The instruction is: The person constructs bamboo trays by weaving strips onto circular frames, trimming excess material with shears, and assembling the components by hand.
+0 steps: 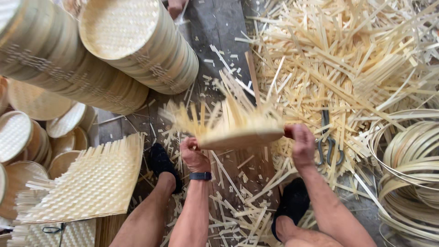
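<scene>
- The person sits low over a dark plank floor (219,27), knees spread, feet in black shoes (162,164) planted either side of the work.
- Both hands hold one round woven bamboo tray (233,130), raised above the floor between the knees; it is blurred, with loose strip ends sticking up from its rim like a fringe.
- The left hand (194,155) has its grip closed on the tray's near left edge, fingers curled around the rim; a dark watch (200,176) sits on that wrist.
- The right hand (302,144) is clamped on the tray's right edge, thumb on top, fingers wrapped under.
- Just right of the right hand, a pair of scissors (328,146) lies on the litter, handles towards the person.
- Cut bamboo strips (338,59) are heaped thickly across the upper right and trail down between the feet.
- At the far right, coils of thin bamboo hoops (407,160) are piled loosely together.
- At lower left, a flat square woven mat (91,178) with untrimmed fringed edges lies on another like it.
- Above it, two tall stacks of finished round trays (141,41) lean on their sides, and more single trays (18,132) are bunched at the left edge.
</scene>
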